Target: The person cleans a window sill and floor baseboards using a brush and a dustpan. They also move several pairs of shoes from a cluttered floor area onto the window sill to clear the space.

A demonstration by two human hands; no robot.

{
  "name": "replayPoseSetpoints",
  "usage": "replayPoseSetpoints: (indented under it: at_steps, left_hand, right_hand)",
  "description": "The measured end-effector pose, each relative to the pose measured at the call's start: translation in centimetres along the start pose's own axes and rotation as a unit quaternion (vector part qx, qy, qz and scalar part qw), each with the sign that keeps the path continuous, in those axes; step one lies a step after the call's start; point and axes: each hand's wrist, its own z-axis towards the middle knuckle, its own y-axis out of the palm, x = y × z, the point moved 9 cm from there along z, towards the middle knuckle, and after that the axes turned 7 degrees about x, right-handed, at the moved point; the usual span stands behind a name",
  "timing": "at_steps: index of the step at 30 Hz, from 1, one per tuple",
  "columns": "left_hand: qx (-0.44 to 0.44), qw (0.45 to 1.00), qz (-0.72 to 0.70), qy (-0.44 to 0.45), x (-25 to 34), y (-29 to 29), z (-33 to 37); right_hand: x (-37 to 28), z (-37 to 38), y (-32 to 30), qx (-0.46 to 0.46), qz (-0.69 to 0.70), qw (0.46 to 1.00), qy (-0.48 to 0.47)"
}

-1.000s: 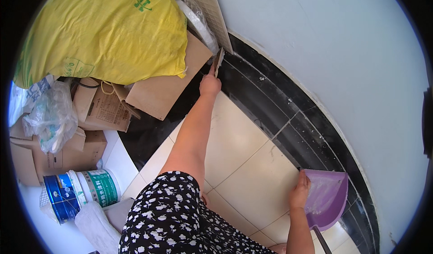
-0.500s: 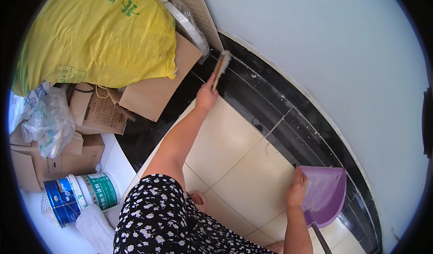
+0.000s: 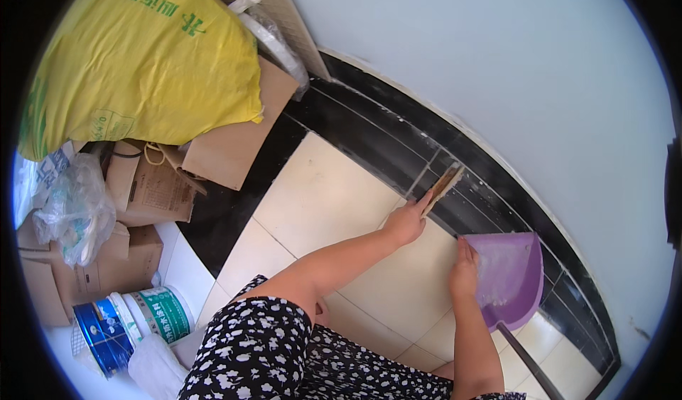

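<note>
A wooden brush [image 3: 443,187] with pale bristles is gripped in my left hand [image 3: 406,223], its bristles against the black floor tiles [image 3: 369,144] by the wall. To the right, a purple dustpan [image 3: 513,276] lies with its mouth toward the brush. My right hand [image 3: 464,266] is closed around the dustpan's left side. Pale dust and bits of debris show inside the pan, and its dark handle [image 3: 529,363] runs down to the lower edge.
A blue-grey wall [image 3: 511,59] curves along the right. On the left, a full yellow sack [image 3: 156,59] rests over cardboard boxes [image 3: 160,190]. Below them sit a clear plastic bag [image 3: 78,204], a white-and-green bucket [image 3: 160,311] and a blue can [image 3: 103,336]. White specks dot the black tiles.
My left hand has swept the brush along the black tiles, down and to the right, much closer to the dustpan. The dustpan and my right hand stay nearly in place.
</note>
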Motion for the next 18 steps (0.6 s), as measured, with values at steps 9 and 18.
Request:
replayPoseSetpoints:
  at_steps: [9,18]
  left_hand:
    - [0.232,0.967,0.073,-0.074,-7.4,-10.9,0.9]
    - [-0.041,0.997,0.067,0.007,8.8,7.9,-2.1]
  right_hand:
    - [1.6,-5.4,-0.2,-0.023,-0.042,0.999,0.002]
    - [13.9,-8.2,-4.0,-0.092,-0.084,0.988,0.091]
